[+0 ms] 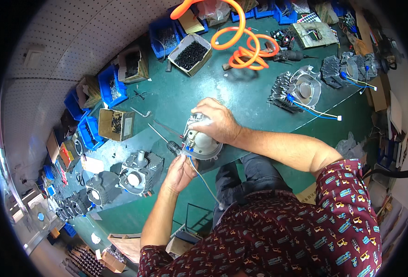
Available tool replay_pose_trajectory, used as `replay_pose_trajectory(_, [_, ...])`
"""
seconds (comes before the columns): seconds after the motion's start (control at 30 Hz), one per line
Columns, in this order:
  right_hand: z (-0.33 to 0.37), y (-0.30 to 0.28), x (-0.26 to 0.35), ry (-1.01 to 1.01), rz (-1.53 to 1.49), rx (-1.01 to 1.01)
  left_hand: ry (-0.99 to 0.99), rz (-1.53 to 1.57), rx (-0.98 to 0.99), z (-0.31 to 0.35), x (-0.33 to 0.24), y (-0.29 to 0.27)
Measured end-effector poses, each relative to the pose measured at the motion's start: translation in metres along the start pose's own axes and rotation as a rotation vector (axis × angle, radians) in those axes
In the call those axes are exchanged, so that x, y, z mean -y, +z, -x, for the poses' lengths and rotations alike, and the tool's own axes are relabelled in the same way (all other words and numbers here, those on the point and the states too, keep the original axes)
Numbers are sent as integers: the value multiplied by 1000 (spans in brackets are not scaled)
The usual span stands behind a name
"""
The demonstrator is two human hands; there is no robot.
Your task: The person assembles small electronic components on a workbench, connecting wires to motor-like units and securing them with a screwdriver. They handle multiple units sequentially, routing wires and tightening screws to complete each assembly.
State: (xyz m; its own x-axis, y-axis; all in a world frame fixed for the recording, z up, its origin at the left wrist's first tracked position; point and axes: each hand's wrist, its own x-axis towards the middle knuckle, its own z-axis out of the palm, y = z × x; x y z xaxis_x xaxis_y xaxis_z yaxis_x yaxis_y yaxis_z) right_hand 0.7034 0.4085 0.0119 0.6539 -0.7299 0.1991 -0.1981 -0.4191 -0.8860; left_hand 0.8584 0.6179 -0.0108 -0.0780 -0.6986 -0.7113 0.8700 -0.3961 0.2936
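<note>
Item 1: grey metal housing with a pale rounded dome (203,144), at the near edge of the green worktop (241,104), before the person's lap; whether it rests there or is lifted, cannot tell.

Item 2: right hand (217,122), curved over the housing's upper side and gripping it, apparently to steady it.

Item 3: left hand (181,174), fingers curled at the lower rim, presumably for support; what exactly they close on, cannot tell.

Item 4: thin blue and white wires (207,186), trailing from the rim toward the lap, seemingly left loose.

Item 5: black-handled tool with long metal shaft (173,147), just beside the left fingertips; held or lying, unclear.

Item 6: dark finned metal housings (140,174), left along the edge, probably within easy reach.

Item 7: silvery finned metal housing with wires (307,87), standing apart, right.

Item 8: open cardboard box of small black parts (197,69) and blue plastic bin (104,87), beyond, likely sorting small pieces.

Item 9: coiled orange hose (255,59), far side.
</note>
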Motion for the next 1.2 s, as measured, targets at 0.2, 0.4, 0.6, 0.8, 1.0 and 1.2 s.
replay_pose_trajectory(0.2, [0,0,-1,-6,-2,-13,19,-278,150,-6,-11,-12])
replay_pose_trajectory(0.4, [2,1,-3,-35,17,-27,559,-1264,-38,-5,-13,1])
replay_pose_trajectory(0.6, [-1,3,-2,-86,25,-41,1087,-1831,105,-12,-34,0])
replay_pose_trajectory(0.8, [0,1,-5,-79,10,-48,493,-1242,-34,0,-29,0])
replay_pose_trajectory(1.0, [2,3,-8,-90,31,-34,214,-695,79,-5,-25,-8])
replay_pose_trajectory(1.2, [2,4,-6,-65,41,-22,-74,-52,105,-10,-12,-13])
